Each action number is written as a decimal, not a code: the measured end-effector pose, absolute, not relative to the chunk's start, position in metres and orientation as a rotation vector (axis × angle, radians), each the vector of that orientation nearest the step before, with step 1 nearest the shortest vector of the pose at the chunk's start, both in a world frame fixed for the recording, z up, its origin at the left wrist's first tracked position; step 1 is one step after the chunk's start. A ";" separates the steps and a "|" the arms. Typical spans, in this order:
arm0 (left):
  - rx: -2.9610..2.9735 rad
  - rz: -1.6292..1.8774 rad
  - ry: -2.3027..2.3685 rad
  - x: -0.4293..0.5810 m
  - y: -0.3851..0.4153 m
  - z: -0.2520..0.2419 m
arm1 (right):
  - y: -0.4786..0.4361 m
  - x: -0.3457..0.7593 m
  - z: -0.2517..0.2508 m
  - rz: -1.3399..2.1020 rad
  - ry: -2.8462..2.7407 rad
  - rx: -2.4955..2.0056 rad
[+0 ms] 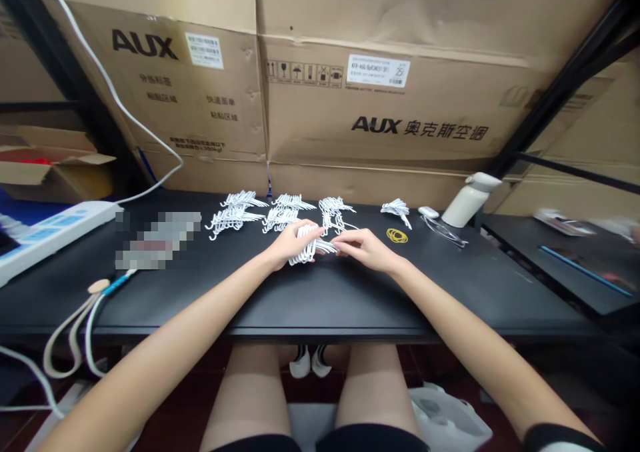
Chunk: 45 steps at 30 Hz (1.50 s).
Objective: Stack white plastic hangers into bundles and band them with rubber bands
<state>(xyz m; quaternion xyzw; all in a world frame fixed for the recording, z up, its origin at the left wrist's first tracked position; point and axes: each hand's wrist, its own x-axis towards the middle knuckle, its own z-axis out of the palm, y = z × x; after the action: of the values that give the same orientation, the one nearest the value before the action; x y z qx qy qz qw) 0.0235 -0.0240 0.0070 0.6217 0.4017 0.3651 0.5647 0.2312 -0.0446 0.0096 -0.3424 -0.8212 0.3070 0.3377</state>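
My left hand [290, 244] is closed around a bundle of small white plastic hangers [306, 247] on the black table [320, 299]. My right hand [364, 247] pinches the right end of that same bundle, fingertips pressed together on it. Several more bundles of white hangers [280, 211] lie in a row just beyond my hands. A smaller bundle [396, 208] sits to the right. Yellow rubber bands [397, 236] lie right of my right hand.
A white bottle [469, 200], glasses [444, 231] and a small white object [428, 211] stand at the right. A white power strip [50, 233] and cables [75, 332] are at the left. Large cardboard boxes [380, 105] close off the back.
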 end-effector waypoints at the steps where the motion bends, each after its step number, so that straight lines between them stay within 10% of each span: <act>1: 1.473 0.858 0.943 0.023 -0.024 0.006 | -0.045 0.230 0.009 0.834 -2.127 -0.901; 45: 1.556 1.042 1.044 0.026 -0.023 0.010 | -0.040 0.220 -0.007 0.548 -1.903 -1.017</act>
<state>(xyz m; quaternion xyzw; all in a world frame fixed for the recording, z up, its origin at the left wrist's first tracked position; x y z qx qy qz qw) 0.0256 -0.0228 0.0099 0.6373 0.4275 0.4269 0.4783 0.2197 -0.0403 -0.0068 -0.4097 -0.7669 0.2207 0.4419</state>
